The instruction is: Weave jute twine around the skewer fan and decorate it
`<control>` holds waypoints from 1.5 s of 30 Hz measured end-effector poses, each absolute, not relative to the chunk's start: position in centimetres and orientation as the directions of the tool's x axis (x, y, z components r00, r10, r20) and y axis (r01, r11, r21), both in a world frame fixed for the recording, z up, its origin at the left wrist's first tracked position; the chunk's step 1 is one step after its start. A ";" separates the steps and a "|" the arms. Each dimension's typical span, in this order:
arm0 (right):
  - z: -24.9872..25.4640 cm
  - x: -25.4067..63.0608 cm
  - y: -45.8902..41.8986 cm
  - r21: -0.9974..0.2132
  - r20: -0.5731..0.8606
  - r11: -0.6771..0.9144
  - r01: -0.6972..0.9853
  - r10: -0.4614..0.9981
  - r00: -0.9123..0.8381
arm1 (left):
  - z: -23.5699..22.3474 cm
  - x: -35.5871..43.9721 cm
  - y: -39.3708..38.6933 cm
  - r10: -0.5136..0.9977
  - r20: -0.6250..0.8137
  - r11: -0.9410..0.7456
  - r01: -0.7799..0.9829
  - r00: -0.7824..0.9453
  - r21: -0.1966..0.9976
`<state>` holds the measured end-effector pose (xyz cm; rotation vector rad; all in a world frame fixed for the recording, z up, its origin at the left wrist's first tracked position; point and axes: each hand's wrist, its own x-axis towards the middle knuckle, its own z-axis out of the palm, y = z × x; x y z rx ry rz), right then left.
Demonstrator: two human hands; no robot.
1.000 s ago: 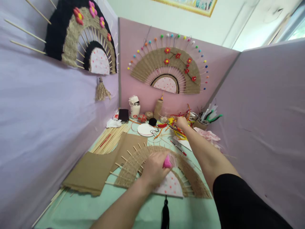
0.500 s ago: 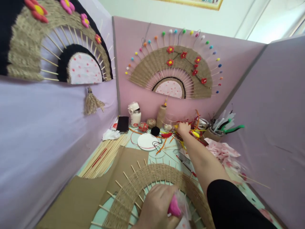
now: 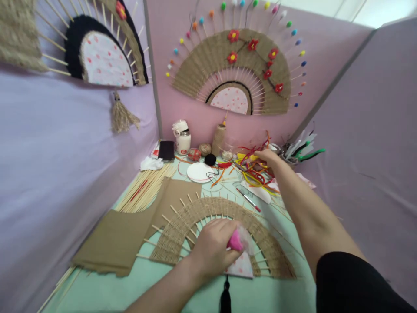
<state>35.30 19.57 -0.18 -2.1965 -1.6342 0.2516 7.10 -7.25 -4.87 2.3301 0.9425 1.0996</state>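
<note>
My left hand [image 3: 215, 243] is closed around a bright pink lump, apparently modelling clay [image 3: 235, 240], in clear plastic wrap. It hovers over or rests on the woven half-ring fan [image 3: 192, 219], which has thin sticks poking out along its curve; I cannot tell if they touch. Below the hand show a white half-disc with pink dots [image 3: 243, 266] and a black tassel [image 3: 226, 298]. Stretched forward, my right hand [image 3: 267, 157] reaches into a tangle of red, yellow and orange craft strips [image 3: 256, 177] at the back right. Its fingers are mostly hidden there.
Cardboard [image 3: 109, 241] and a bundle of thin sticks [image 3: 141, 189] lie left. Toward the back stand a white bottle [image 3: 183, 141] and a twine spool [image 3: 218, 140], near a white disc [image 3: 198, 172]. A pen [image 3: 249, 201] lies mid-table. Green-handled pliers [image 3: 311, 155] stand right.
The view has tilted down, showing more of the near table and the black tassel. My right hand has shifted slightly right within the coloured strips. My left hand still holds the pink clay.
</note>
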 end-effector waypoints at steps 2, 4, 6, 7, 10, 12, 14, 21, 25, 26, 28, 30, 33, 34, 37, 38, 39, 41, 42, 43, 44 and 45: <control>0.5 33.8 17.4 -0.441 -0.033 -0.215 0.871 0.974 0.223 | -5.0 7.1 -7.4 0.662 0.534 -0.744 0.377 0.526 0.552; 1.0 30.8 14.8 -0.541 -0.030 -0.021 0.841 1.000 0.006 | -5.2 7.1 -7.7 0.593 0.550 -0.798 0.336 0.589 0.500; 1.2 26.7 11.8 -0.610 0.113 0.244 0.754 0.969 -0.221 | -5.4 7.1 -7.9 0.517 0.584 -0.848 0.285 0.625 0.446; 1.0 24.4 10.3 -0.595 0.173 0.355 0.722 0.933 -0.316 | -5.5 7.2 -8.0 0.481 0.609 -0.870 0.259 0.631 0.419; -0.3 17.7 7.0 -0.448 0.299 0.571 0.688 0.821 -0.486 | -5.7 7.1 -8.3 0.391 0.709 -0.918 0.193 0.587 0.347; -1.9 14.0 6.1 -0.332 0.343 0.601 0.727 0.795 -0.501 | -5.5 6.9 -8.4 0.368 0.769 -0.929 0.184 0.523 0.320; -3.5 11.3 5.9 -0.249 0.401 0.589 0.769 0.785 -0.472 | -5.2 6.4 -8.3 0.393 0.801 -0.919 0.215 0.451 0.330; -4.6 11.7 4.8 -0.612 0.284 0.446 0.653 0.895 -0.345 | -3.8 4.3 -7.4 0.613 0.774 -0.777 0.299 0.161 0.553; -1.3 17.0 -0.2 -0.748 0.411 0.411 0.522 0.903 -0.122 | -3.5 4.2 -7.5 0.658 0.728 -0.751 0.246 0.194 0.613; -0.6 18.1 -1.9 -0.767 0.430 0.410 0.494 0.899 -0.079 | -3.5 4.2 -7.5 0.634 0.741 -0.773 0.225 0.221 0.593; 0.4 19.8 -5.2 -0.802 0.471 0.406 0.438 0.881 0.045 | -3.6 4.3 -7.5 0.582 0.766 -0.813 0.187 0.274 0.551; 0.5 20.7 -8.0 -0.818 0.505 0.426 0.386 0.853 0.129 | -3.8 4.5 -7.3 0.550 0.776 -0.835 0.172 0.310 0.523; -0.4 21.0 -10.1 -0.747 0.623 0.536 0.394 0.771 0.131 | -4.3 4.8 -6.8 0.555 0.767 -0.832 0.212 0.321 0.513; -0.9 21.0 -10.3 -0.714 0.653 0.566 0.413 0.751 0.099 | -4.5 4.9 -6.5 0.572 0.755 -0.820 0.243 0.320 0.518; -2.3 21.2 -9.9 -0.655 0.671 0.608 0.450 0.741 -0.026 | -5.1 5.2 -5.8 0.639 0.698 -0.765 0.366 0.322 0.531; -2.7 21.3 -9.7 -0.651 0.659 0.610 0.452 0.749 -0.062 | -5.2 5.3 -5.6 0.659 0.677 -0.745 0.408 0.327 0.528; -3.1 21.5 -9.4 -0.654 0.645 0.607 0.452 0.759 -0.087 | -5.3 5.4 -5.4 0.677 0.655 -0.727 0.447 0.337 0.521; -3.8 21.9 -8.9 -0.672 0.617 0.590 0.447 0.780 -0.104 | -5.6 5.6 -5.1 0.700 0.612 -0.703 0.507 0.368 0.499; -4.1 22.1 -8.8 -0.684 0.601 0.580 0.443 0.792 -0.107 | -5.7 5.7 -5.0 0.706 0.593 -0.697 0.526 0.387 0.487; -4.3 22.3 -8.6 -0.699 0.581 0.565 0.437 0.806 -0.114 | -5.8 5.7 -5.0 0.709 0.578 -0.695 0.535 0.403 0.480; -4.4 22.5 -8.5 -0.714 0.554 0.549 0.434 0.822 -0.129 | -6.0 5.8 -4.9 0.709 0.570 -0.697 0.537 0.415 0.476; -4.6 22.6 -8.5 -0.727 0.526 0.533 0.433 0.838 -0.148 | -6.1 5.8 -4.9 0.708 0.568 -0.699 0.533 0.420 0.477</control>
